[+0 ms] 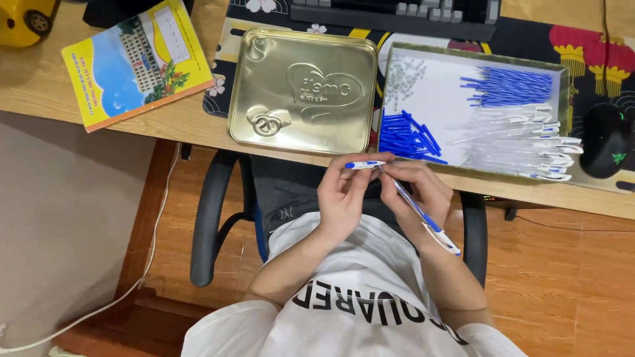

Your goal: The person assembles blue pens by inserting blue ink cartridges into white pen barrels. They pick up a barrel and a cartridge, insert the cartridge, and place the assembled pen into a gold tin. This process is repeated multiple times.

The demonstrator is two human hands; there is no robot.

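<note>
Over your lap, your left hand pinches a pen tip and your right hand grips the pen barrel; misaligned, the tip could slip and drop

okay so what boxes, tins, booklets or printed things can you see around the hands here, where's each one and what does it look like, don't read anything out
Gold tin lid: on the desk above the left hand, square, rounded corners, embossed heart.
Open tin tray: right of the lid, above the right hand, white inside, holding blue and clear pen parts.
Booklet: desk's left end, tilted, yellow cover with a picture of a building and blue sky.
</note>
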